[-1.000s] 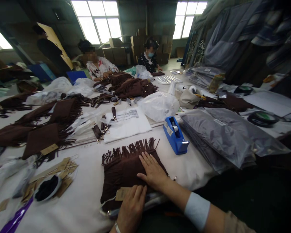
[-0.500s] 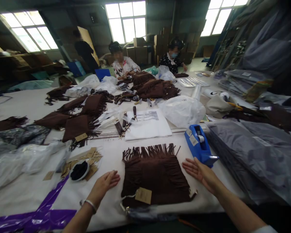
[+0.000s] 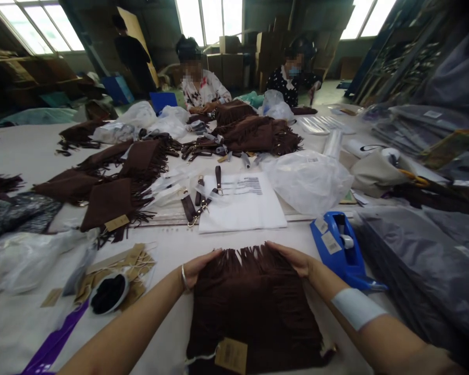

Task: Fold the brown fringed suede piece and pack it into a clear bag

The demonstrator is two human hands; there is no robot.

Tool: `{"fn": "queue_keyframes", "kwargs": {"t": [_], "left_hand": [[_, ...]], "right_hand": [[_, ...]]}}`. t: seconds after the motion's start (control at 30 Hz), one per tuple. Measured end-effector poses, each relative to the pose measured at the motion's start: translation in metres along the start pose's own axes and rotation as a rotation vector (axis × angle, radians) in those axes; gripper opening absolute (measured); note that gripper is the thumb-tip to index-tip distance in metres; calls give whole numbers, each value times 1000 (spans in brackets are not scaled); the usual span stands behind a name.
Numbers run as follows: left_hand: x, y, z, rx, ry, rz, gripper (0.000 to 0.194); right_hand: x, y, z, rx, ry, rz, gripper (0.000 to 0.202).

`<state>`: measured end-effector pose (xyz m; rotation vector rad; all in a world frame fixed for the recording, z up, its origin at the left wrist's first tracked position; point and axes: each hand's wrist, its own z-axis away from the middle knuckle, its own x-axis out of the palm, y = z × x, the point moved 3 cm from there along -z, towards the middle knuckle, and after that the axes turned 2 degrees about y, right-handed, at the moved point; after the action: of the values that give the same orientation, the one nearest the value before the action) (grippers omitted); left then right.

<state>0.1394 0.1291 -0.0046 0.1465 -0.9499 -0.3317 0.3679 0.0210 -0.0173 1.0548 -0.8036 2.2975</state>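
Observation:
A dark brown fringed bag (image 3: 254, 312) lies flat in front of me, its fringe pointing away and its tan paper tag (image 3: 231, 356) at the near edge. My left hand (image 3: 203, 266) holds the fringe at the far left corner. At the far right corner my right hand (image 3: 291, 259) holds it from the other side. Both hands are partly hidden by the fringe, which is drawn together between them. A metal clasp (image 3: 328, 351) shows at the bag's near right corner.
Right of the bag stands a blue tape dispenser (image 3: 340, 250), beside grey items in plastic (image 3: 426, 260). A small bowl of black material (image 3: 109, 294) sits left. Beyond are dark straps (image 3: 189, 205), a white sheet (image 3: 242, 211), more brown bags (image 3: 107, 200), and people across the table.
Both hands have moved forward and inward from beside the bag onto its fringe, which is now squeezed narrower. My view has shifted, so the bag appears lower.

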Motion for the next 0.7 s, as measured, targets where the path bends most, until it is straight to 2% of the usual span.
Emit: {"fn": "queue_keyframes", "kwargs": {"t": [0.1, 0.23, 0.3, 0.4, 0.47, 0.53, 0.6, 0.7], "left_hand": [[2, 3, -13, -44, -33, -30, 43], [12, 10, -17, 7, -40, -245, 51], [23, 17, -11, 94, -38, -464, 50], [44, 17, 6, 260, -70, -980, 47], [55, 3, 20, 411, -86, -1340, 50], [59, -21, 33, 560, -75, -1601, 58], [57, -50, 42, 637, -73, -1760, 61], [54, -86, 52, 668, -83, -1866, 53]], "right_hand": [[-1, -3, -10, 10, -46, 18, 47], [7, -10, -11, -12, 14, 196, 50], [20, -18, -3, -97, 47, 416, 48], [50, -19, 18, -240, -18, 909, 42], [66, -5, 34, -360, -62, 1219, 40], [72, 23, 49, -492, -42, 1432, 44], [71, 58, 62, -563, -19, 1538, 45], [66, 101, 80, -598, -8, 1512, 32]]}}
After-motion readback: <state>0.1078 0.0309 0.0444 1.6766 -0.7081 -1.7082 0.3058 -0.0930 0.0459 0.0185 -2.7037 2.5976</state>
